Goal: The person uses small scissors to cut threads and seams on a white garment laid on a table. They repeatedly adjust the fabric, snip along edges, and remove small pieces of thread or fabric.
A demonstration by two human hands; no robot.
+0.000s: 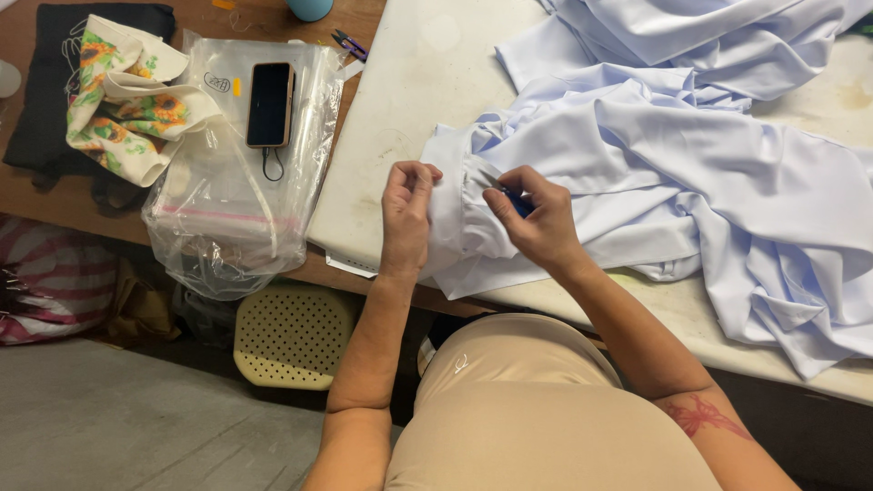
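Observation:
A pale blue garment (691,173) lies heaped on a white table (409,109). My left hand (406,214) pinches the gathered edge of the garment near the table's front edge. Just right of it, my right hand (536,218) is closed on a small blue thread snipper (519,204), whose tip sits against the gathered fabric. The two hands are a few centimetres apart on the same fold. Most of the snipper is hidden in my fingers.
Left of the white table, a wooden bench holds a clear plastic bag (232,182) with a phone (270,105) on top, a sunflower-print cloth (127,100) on black fabric, and a second small snipper (349,44). A cream perforated stool (291,335) stands below.

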